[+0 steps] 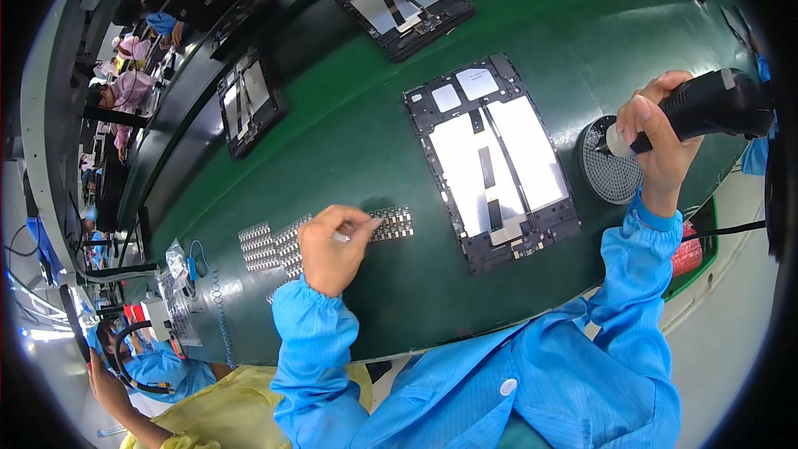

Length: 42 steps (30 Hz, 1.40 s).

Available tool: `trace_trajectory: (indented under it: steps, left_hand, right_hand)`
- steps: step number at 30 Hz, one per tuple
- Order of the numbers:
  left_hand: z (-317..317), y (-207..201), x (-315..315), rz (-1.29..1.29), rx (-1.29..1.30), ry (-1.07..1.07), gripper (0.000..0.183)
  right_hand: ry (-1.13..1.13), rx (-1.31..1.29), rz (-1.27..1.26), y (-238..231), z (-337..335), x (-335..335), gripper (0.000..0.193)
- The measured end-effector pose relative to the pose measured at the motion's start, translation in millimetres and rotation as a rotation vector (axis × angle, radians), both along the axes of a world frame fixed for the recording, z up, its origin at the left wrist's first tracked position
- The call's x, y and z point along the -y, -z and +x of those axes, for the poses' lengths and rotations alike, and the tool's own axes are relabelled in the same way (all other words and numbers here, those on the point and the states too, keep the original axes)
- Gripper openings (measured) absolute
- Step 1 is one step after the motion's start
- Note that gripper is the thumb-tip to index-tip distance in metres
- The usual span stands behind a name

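Note:
My right hand [661, 141] is wrapped round a black electric screwdriver [719, 106], held slantwise with its pale nose at a round grey dish full of small holes [613, 176]. Whether its tip touches the dish is hidden. My left hand [334, 245] is closed in a pinch over a sheet of small metallic parts [392, 224]; what the fingertips hold is too small to name. More such sheets [259, 248] lie left of that hand. Between my hands lies an opened tablet [507, 170] with silver battery panels, dark ribbon cables and a black frame.
Two more opened tablets [403, 4] [247, 104] stand toward the back of the green bench [332, 154]. A blue coiled cord [219, 308] hangs at the left, near a clear plastic bag [176, 262]. A co-worker in blue [179, 366] sits at lower left. A green-rimmed bin [706, 258] stands at right.

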<state>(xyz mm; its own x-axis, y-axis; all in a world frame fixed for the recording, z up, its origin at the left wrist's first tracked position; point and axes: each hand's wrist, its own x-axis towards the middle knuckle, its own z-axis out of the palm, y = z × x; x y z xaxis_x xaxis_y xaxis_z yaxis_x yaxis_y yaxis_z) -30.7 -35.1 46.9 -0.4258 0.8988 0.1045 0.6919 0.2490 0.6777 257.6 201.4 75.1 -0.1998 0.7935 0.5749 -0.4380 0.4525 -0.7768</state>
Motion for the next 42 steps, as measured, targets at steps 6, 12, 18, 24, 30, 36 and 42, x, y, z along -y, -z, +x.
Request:
trace_trajectory:
  steps: [6,12,18,24,30,36,42]
  left_hand:
    - [29,11,-34,0.019,0.702,-0.041,0.012]
    - [26,25,-72,0.141,0.731,-0.075,0.015]
    - [25,36,-82,0.164,0.645,-0.076,0.016]
    - [25,49,-89,0.243,0.533,-0.056,0.015]
    - [20,46,-90,0.156,0.549,-0.034,0.029]
    - [-6,30,-119,0.254,0.341,0.183,0.088]
    - [36,19,-143,0.002,0.426,0.168,0.096]
  right_hand:
    - [-0.009,-0.007,0.011,6,-1,0,0.033]
    - [-0.010,-0.005,0.003,2,-4,0,0.032]
    - [-0.014,0.001,0.021,2,-3,-1,0.031]
    - [-0.013,0.002,0.034,3,-2,-4,0.033]
    - [-0.024,0.005,0.013,3,-2,1,0.033]
    - [-0.063,-0.018,-0.035,-12,-9,19,0.035]
    - [-0.301,-0.008,-0.033,-26,-30,22,0.038]
